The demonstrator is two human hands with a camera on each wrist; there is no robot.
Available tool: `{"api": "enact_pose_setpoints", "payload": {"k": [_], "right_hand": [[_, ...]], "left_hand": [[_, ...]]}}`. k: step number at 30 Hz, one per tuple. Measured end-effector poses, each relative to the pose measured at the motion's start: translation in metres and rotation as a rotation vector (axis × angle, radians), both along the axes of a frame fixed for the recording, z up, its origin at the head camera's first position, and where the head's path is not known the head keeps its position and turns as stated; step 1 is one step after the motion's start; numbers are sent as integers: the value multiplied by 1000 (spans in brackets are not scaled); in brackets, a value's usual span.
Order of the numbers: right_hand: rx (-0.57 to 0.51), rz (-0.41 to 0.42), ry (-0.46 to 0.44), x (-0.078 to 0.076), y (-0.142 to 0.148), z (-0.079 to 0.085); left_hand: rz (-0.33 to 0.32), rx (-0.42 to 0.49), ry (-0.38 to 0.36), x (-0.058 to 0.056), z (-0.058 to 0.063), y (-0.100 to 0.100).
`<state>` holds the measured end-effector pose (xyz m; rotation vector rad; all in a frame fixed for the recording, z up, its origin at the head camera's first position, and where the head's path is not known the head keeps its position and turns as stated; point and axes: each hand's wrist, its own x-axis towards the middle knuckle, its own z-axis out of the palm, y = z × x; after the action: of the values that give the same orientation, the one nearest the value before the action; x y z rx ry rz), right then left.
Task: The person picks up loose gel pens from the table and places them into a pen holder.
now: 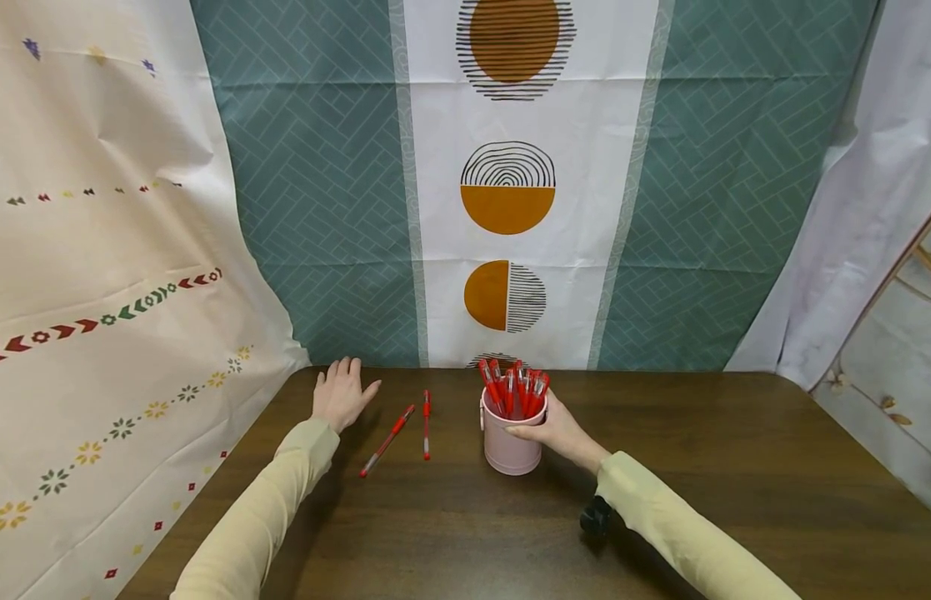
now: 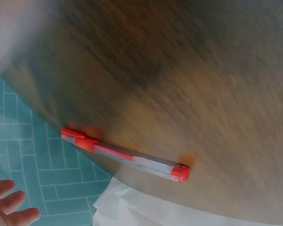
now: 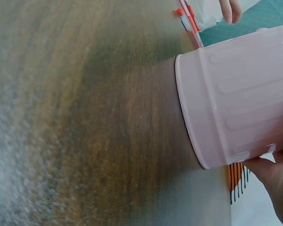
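A small pink bucket (image 1: 513,447) packed with several red pens (image 1: 513,390), all upright or leaning, stands on the brown table. My right hand (image 1: 553,429) grips it from the right, thumb across the front below the rim and the other fingers hidden behind. Up close in the right wrist view, the bucket's ribbed wall (image 3: 254,89) shows above that hand. Two red pens lie left of the bucket: one slanted (image 1: 387,442), one nearly straight (image 1: 427,425). My left hand (image 1: 341,395), fingers spread and holding nothing, is at the table's far left edge beside the slanted pen.
A green and white patterned cloth (image 1: 315,208) hangs along the table's back edge. Pale cloths hang at the left (image 1: 120,275) and right (image 1: 818,250). A small black object (image 1: 596,517) sits by the right sleeve's cuff. Bare wood (image 1: 465,533) spans the front of the table.
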<state>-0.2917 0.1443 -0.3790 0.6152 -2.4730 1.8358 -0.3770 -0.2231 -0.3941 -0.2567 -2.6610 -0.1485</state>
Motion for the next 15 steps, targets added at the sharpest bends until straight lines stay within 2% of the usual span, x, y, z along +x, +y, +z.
{"api": "enact_pose_setpoints", "payload": {"k": [8,13,15], "right_hand": [[-26,-3,14,-24,5,-28],[-22,-4,46,-24,5,-30],[-22,1,27,-19,4,-23]], "left_hand": [[47,6,-60,-1,-4,-10],[73,15,-94,0,-11,-19],[78,22,-99,1,-15,-22]]}}
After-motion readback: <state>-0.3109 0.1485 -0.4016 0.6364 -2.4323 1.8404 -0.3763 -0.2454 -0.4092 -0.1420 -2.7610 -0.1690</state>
